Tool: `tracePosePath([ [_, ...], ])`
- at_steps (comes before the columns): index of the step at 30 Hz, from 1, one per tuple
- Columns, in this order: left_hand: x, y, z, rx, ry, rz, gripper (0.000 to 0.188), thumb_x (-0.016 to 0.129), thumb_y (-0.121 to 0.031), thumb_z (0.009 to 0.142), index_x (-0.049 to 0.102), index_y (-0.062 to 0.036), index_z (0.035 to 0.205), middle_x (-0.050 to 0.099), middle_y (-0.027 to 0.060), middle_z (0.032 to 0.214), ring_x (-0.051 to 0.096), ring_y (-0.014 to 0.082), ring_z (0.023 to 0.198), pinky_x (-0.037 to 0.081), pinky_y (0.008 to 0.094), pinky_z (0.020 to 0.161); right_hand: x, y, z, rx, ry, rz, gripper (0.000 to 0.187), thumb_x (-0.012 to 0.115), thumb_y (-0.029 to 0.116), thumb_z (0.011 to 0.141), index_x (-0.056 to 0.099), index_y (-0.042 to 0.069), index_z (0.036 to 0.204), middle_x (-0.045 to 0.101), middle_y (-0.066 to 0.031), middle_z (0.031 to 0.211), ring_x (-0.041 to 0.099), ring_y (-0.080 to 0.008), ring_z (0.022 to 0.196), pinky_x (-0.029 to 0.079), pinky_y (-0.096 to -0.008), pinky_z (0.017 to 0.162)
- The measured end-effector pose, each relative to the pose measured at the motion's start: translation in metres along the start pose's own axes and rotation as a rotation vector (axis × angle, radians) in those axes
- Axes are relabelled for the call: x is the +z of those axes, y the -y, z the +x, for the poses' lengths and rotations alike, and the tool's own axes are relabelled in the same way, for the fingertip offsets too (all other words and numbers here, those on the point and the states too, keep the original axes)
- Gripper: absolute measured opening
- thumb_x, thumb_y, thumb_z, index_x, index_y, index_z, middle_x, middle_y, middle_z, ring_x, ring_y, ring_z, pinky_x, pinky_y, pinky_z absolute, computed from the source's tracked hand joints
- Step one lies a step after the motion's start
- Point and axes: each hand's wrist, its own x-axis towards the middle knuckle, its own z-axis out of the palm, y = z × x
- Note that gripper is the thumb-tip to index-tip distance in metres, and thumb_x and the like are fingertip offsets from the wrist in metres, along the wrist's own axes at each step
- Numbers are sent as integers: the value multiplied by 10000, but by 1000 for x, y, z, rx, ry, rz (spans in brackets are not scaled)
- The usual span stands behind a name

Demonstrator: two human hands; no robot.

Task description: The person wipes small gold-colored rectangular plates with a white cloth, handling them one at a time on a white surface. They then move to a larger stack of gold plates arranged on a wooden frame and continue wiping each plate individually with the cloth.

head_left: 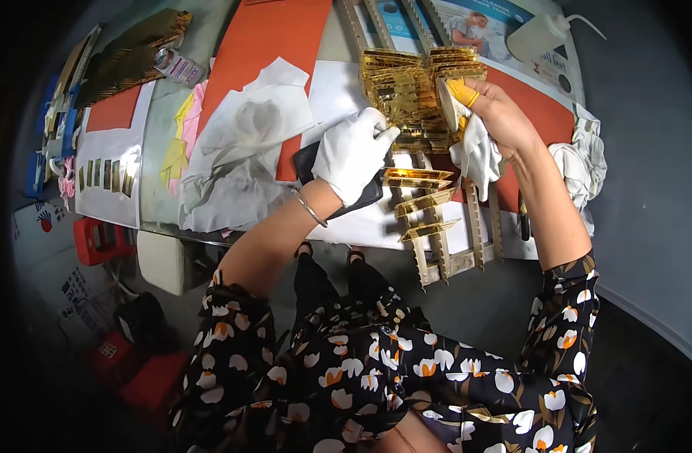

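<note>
My left hand point(353, 155), in a white glove, is closed, with thumb and fingertips pinched at the near left edge of a row of shiny gold plates point(406, 94). What lies between those fingertips is hidden. My right hand point(500, 113) wears yellow finger covers and is closed around a white cloth point(478, 155), which hangs below it at the right side of the plates. The gold plates stand tightly packed in a slotted rack point(439, 253). Nearer to me, several single gold plates point(425, 202) lean apart in its slots.
Left of my gloved hand, a crumpled white cloth point(244, 162) lies over orange sheeting point(274, 34). A black flat pad point(368, 198) sits under my left wrist. A can point(178, 66) stands far left, a squeeze bottle point(538, 38) far right. More white cloths point(584, 162) lie at the right edge.
</note>
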Motion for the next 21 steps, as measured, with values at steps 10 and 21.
tracePosePath([
  [10,-23,9,-2,472,24,161,106,574,-111,740,611,-105,839,550,34,835,557,204,738,464,329,604,18,9,-21,-16,74,-127,246,528,155,865,574,-24,1027,615,-52,949,537,-89,855,405,-221,792],
  [21,-20,6,-11,270,70,54,145,551,-115,800,596,-58,926,600,121,838,579,277,739,464,346,659,21,9,-29,-26,78,-319,326,527,238,874,560,-31,1055,608,-64,967,523,-97,886,396,-242,827],
])
